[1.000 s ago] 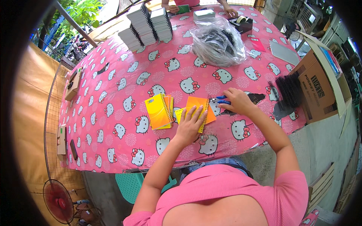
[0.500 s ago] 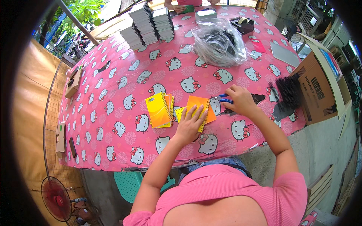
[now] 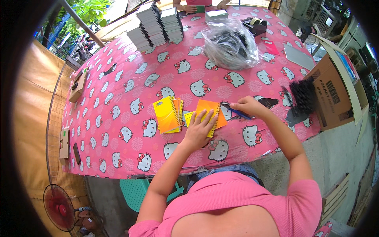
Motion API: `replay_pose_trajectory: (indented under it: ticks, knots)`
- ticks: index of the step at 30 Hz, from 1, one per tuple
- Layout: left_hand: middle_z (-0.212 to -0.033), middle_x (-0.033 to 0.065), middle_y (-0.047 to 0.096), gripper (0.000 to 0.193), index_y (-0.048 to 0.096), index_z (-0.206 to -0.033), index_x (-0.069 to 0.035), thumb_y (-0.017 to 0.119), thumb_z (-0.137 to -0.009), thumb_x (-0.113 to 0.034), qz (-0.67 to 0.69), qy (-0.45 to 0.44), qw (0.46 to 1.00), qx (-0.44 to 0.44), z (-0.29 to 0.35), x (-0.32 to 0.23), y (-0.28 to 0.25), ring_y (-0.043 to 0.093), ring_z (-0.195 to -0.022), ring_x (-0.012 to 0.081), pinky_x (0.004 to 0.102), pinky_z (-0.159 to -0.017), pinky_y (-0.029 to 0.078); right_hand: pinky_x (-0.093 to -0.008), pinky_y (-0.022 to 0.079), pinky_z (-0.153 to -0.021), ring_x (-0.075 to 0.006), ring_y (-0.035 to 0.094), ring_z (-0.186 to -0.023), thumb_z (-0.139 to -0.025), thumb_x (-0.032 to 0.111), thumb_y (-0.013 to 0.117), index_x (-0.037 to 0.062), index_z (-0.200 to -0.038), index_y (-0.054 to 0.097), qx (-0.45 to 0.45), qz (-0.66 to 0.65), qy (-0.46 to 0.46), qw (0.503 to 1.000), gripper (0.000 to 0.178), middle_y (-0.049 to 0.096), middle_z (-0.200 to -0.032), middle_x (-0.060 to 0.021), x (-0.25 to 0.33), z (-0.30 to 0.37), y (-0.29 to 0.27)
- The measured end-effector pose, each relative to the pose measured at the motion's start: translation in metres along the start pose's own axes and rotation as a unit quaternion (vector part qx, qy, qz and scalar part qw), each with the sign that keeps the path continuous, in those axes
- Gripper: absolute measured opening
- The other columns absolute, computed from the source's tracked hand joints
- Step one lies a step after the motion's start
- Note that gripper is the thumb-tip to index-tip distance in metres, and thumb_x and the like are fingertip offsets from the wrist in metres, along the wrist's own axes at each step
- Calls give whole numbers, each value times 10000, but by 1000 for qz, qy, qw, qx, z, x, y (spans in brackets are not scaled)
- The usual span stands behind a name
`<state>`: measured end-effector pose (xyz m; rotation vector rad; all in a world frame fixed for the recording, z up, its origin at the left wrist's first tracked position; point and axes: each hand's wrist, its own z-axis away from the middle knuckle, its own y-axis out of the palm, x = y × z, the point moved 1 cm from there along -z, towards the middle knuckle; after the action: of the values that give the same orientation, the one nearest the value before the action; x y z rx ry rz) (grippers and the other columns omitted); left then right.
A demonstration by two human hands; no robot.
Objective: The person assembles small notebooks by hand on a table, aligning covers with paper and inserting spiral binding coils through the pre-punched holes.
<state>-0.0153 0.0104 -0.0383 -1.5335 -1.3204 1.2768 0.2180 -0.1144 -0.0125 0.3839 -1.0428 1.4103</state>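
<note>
My left hand (image 3: 200, 129) lies with spread fingers on a small spiral notebook (image 3: 188, 118) with a yellow cover, and an orange notebook (image 3: 205, 106) shows from beneath it. To its left sits a small stack of yellow-orange spiral notebooks (image 3: 164, 115). Just right of the wire binding, my right hand (image 3: 252, 107) is closed on blue-handled pliers (image 3: 240, 113), its fingertips at their left end. The jaws are hard to make out.
Black spiral coils (image 3: 302, 96) stand by an open cardboard box (image 3: 335, 93) at the right. Further back are a clear plastic bag (image 3: 231, 47) with black coils, a tape dispenser (image 3: 256, 25) and tall notebook stacks (image 3: 152, 29). Another person's hand (image 3: 190, 8) holds a green item.
My right hand has shifted slightly right and lower, and the pliers have turned, now slanting down to the right under the hand. My left hand stays on the notebook.
</note>
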Motion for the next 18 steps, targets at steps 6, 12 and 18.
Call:
replay_pose_trajectory:
  ticks: [6,12,18]
  knots:
    - [-1336,154,465,491,410,-1338,-47,604,-910,-189,338,-211,863,-311,6,15,-12,476,-1202,282,419,-1024,370,-498,371,-974,-281,521,-1149,-739,380,735,75,-1160,571,-244,375,-103,889,545,551,-1180,-106,-29,-10,-13]
    - [-1070,110,532,238,474,-1128,-4,539,-953,-151,382,-399,644,-530,35,58,-14,518,-1082,179,305,-910,441,-530,325,-1008,-334,360,-1285,-671,256,755,130,-1328,458,-183,350,-355,847,733,402,-1373,-131,-24,-15,40]
    - [-1145,112,527,447,464,-1186,23,635,-896,-272,150,-541,740,-370,75,101,18,537,-1009,177,298,-829,474,-434,411,-919,-309,519,-1092,-696,130,705,69,-1216,572,-120,289,-407,858,541,574,-1149,-144,-23,-39,44]
